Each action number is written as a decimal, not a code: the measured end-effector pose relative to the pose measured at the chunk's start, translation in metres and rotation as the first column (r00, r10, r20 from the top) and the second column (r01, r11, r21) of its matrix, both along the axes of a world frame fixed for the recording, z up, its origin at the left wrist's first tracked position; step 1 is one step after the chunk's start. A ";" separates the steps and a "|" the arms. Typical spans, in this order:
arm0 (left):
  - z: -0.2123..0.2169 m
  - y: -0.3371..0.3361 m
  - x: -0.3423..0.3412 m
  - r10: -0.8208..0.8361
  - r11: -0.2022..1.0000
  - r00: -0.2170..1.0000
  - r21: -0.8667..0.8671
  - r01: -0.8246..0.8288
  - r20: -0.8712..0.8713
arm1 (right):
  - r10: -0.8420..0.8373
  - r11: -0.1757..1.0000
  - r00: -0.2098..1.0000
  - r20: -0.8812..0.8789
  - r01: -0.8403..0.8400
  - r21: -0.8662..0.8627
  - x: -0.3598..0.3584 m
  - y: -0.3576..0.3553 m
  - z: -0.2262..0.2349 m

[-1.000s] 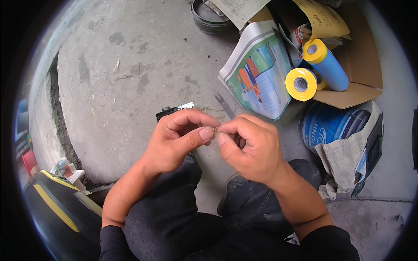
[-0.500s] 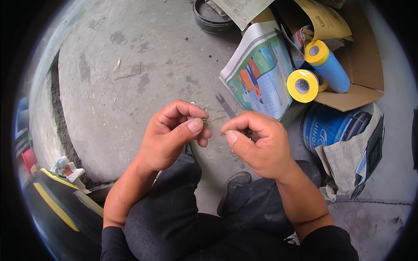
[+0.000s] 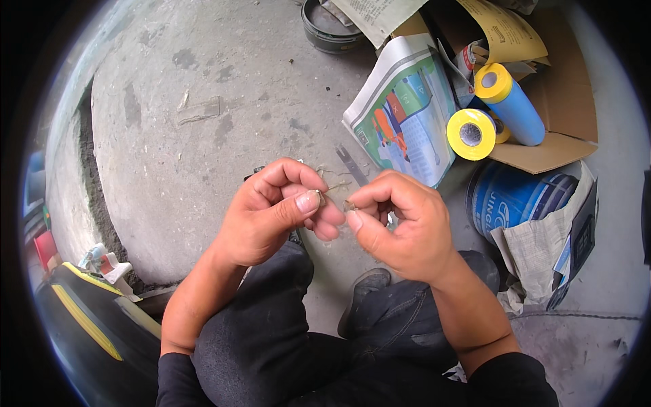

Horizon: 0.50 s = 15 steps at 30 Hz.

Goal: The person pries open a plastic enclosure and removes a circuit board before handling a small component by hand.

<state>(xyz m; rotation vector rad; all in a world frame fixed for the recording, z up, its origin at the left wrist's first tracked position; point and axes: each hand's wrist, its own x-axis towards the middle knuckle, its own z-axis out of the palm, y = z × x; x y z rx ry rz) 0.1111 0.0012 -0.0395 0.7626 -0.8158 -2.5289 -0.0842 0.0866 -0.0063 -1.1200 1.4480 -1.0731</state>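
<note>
Above my knees, both hands are raised and face each other with a narrow gap between them. My left hand (image 3: 268,214) pinches a tiny pale thing between thumb and forefinger; its kind is too small to tell. Opposite it, my right hand (image 3: 407,227) has thumb and forefinger closed on a small brownish scrap (image 3: 349,205), perhaps a bit of thin material. Thin yellowish strands (image 3: 339,184) show just beyond the fingers, against the floor. A flat grey metal strip (image 3: 350,165) lies on the concrete past my hands. A dark object behind my left hand is mostly hidden.
At the right stands an open cardboard box (image 3: 566,95) with papers, a blue roll with a yellow end (image 3: 515,112) and a yellow-faced roll (image 3: 470,132). A printed sheet (image 3: 407,112) leans there. Below is a blue bucket (image 3: 505,197); a round black tub (image 3: 329,30) sits farther off.
My right thumb and forefinger have closed on the brownish scrap, and that hand has shifted slightly. The left fingers have moved a little, and the strands near them look different.
</note>
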 end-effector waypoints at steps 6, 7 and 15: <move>0.000 -0.002 0.000 -0.036 0.995 0.999 0.087 0.039 -0.028 | -0.023 1.000 0.998 0.053 0.023 0.008 -0.001 0.002 -0.003; 0.000 -0.002 0.000 -0.038 0.995 0.999 0.092 0.040 -0.030 | -0.021 1.000 0.998 0.052 0.021 0.002 -0.001 0.002 -0.004; -0.001 -0.001 0.000 -0.045 0.996 0.997 0.074 0.049 -0.058 | 0.028 1.000 0.997 0.077 -0.028 -0.001 -0.008 0.002 -0.004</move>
